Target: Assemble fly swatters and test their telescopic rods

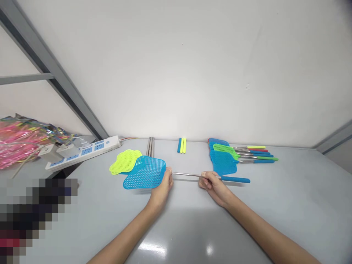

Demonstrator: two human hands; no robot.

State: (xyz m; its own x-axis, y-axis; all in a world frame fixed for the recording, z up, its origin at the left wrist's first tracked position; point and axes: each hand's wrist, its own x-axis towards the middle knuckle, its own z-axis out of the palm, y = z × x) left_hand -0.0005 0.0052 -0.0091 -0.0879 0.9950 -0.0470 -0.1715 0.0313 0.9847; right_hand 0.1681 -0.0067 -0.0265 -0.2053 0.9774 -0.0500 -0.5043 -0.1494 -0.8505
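A blue fly swatter point(145, 173) with a metal rod and blue handle is held level over the table between both hands. My left hand point(164, 183) is closed where the perforated head meets the rod. Farther right, my right hand point(213, 186) is closed around the rod close to the blue handle. Behind the swatter's head lie loose yellow-green swatter heads point(126, 161), with a bit of blue beneath them. Metal rods point(151, 146) stand out behind that head, their near ends hidden. Two yellow grips and a blue handle grip point(179, 145) lie side by side near the wall.
Several whole swatters, with a blue head point(224, 163) on top, are piled at the right, handles pointing right. A white power strip point(93, 149) with plugs runs along the left. Beyond it lies a heap of pink plastic-wrapped items point(19, 141). A grey metal frame post point(63, 80) rises at left.
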